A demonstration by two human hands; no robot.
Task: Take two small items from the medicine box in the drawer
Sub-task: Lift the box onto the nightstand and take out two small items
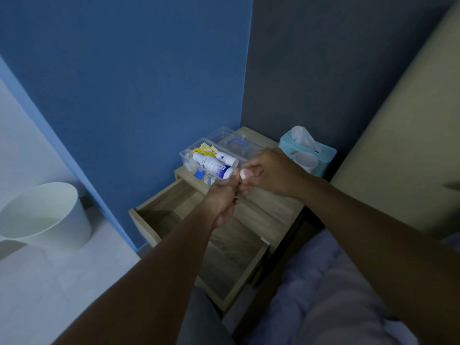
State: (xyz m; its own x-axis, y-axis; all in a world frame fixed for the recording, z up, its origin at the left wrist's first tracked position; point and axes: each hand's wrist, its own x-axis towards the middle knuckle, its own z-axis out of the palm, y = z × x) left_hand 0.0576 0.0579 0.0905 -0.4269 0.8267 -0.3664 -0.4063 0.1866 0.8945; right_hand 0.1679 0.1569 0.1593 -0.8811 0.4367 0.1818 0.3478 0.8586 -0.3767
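Right hand (270, 171) pinches small pale round item (246, 173); left hand (222, 200) closed against it, own hold unclear | clear medicine box (185, 158) on nightstand top (273, 205), bottles (211, 165) inside | drawer (159, 236) open, bare.

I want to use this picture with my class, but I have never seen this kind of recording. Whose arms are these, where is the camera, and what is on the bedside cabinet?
There is no machine: a person wears a camera on the head, looking down at their own arms. The left hand and right hand meet over an open drawer, together pinching a small pale round item; what it is, I cannot tell. On the cabinet top stands an open clear medicine box holding two white bottles and yellow packets. Beside it sits a tissue box. A white bin stands on the floor.
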